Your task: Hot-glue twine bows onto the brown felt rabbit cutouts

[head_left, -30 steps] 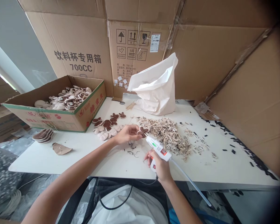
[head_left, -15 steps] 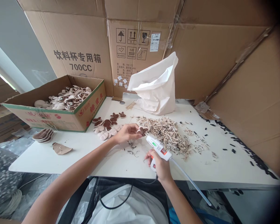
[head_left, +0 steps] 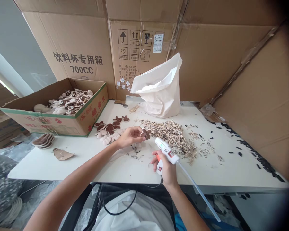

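The bare left arm (head_left: 74, 183) stretches forward, and the left hand (head_left: 130, 136) has its thumb and fingertips pinched together. The right hand (head_left: 166, 166) sits nearer the body, fingers curled in a tight grip.

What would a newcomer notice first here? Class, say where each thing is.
At the centre, the left hand pinches a brown flower piece while the right hand grips a white glue gun pointed toward it. Behind stands a white bag, with a pile of pale slivers before it. At the left, an open box holds many similar pieces.
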`<state>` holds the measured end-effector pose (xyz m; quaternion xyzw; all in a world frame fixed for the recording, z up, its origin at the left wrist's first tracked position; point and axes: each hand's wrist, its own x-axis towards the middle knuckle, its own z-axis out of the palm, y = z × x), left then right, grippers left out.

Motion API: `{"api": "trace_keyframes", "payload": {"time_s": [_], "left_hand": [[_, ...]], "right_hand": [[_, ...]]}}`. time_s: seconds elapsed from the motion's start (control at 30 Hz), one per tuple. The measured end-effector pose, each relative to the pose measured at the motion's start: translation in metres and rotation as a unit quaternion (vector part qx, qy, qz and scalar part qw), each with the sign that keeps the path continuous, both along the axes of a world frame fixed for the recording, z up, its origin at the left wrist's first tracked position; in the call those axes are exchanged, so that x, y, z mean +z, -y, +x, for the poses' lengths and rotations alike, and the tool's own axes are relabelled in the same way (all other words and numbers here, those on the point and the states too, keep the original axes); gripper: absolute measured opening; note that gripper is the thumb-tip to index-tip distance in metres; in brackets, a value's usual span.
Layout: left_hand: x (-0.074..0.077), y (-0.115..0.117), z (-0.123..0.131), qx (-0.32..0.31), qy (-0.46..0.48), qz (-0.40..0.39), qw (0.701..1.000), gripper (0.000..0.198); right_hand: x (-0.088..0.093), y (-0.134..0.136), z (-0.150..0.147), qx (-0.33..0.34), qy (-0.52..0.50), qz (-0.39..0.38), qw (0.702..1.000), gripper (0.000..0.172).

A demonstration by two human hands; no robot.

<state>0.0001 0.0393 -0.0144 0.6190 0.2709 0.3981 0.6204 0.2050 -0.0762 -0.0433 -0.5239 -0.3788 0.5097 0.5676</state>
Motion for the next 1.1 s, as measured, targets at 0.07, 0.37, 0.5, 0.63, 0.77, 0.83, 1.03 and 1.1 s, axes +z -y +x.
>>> {"api": "trace_keyframes", "payload": {"time_s": [0.07,0.37,0.5,0.63,0.77,0.83,1.03,1.1], "left_hand": [[0.0,0.0,0.0,0.0,-0.008,0.007,1.0,0.038],[0.005,0.008,0.008,-0.07,-0.043,0.034,0.996,0.04],[0.004,0.012,0.013,-0.071,-0.083,0.061,0.992,0.04],[0.005,0.016,0.016,-0.083,-0.104,0.092,0.987,0.038],[0.01,0.013,0.012,-0.062,-0.121,0.136,0.981,0.031],[0.011,0.007,0.006,0.029,-0.144,0.164,0.975,0.024],[0.003,-0.02,-0.024,0.329,-0.233,0.188,0.896,0.019],[-0.001,-0.025,-0.031,0.345,-0.254,0.184,0.885,0.02]], "right_hand": [[0.001,-0.001,0.0,-0.015,-0.011,0.004,1.0,0.041],[-0.001,-0.009,-0.001,-0.025,-0.031,0.036,0.999,0.036],[-0.004,-0.01,0.0,-0.017,-0.036,0.039,0.998,0.036],[-0.007,-0.01,0.0,-0.026,-0.044,0.025,0.998,0.038],[-0.007,-0.01,-0.001,-0.041,-0.058,0.024,0.997,0.036],[-0.006,-0.01,-0.001,-0.045,-0.061,0.026,0.997,0.034],[-0.004,-0.01,-0.001,-0.046,-0.05,0.028,0.997,0.034],[-0.004,-0.01,-0.001,-0.046,-0.05,0.025,0.997,0.034]]}}
